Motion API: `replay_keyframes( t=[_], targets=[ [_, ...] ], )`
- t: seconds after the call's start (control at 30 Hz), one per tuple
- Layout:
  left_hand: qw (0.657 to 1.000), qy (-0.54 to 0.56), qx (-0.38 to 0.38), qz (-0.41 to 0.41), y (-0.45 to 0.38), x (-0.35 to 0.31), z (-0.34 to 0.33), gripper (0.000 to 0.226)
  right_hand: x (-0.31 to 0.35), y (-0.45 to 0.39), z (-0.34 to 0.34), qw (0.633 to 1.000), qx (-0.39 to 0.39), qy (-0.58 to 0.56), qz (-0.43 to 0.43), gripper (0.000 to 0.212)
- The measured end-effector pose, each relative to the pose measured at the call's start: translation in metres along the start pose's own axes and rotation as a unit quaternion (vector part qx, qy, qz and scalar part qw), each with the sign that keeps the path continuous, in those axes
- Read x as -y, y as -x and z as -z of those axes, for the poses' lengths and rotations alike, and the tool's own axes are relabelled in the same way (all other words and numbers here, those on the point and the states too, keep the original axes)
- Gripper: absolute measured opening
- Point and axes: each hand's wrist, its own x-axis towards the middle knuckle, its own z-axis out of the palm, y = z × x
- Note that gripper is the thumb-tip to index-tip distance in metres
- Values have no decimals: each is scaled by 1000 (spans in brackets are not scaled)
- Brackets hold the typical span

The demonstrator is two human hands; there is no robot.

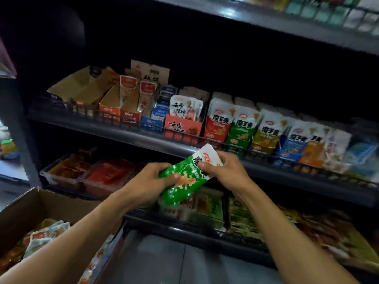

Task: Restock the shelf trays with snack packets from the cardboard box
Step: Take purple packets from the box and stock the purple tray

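A green and white snack packet (187, 177) is held tilted in front of the shelves, between both hands. My left hand (152, 182) grips its lower green part, thumb on the front. My right hand (226, 173) pinches its upper white end. Just above and to the right, a row of matching packets (241, 130) in red, green, yellow, blue and orange stands on the middle shelf (127, 133). The open cardboard box (30, 203) at lower left holds several orange and white packets (44, 236).
Cardboard display trays (114, 99) of snacks fill the left of the middle shelf. Clear trays (82, 173) with red snacks sit on the shelf below. More packets (211, 208) lie on the lowest shelf. A grey floor (164, 261) shows between box and shelving.
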Motion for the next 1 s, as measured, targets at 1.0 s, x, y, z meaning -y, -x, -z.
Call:
replay_keyframes(
  t=[1.0],
  targets=[
    [827, -492, -116, -246, -146, -92, -110, 62, 49, -92, 197, 947, -127, 259, 143, 18]
  ],
)
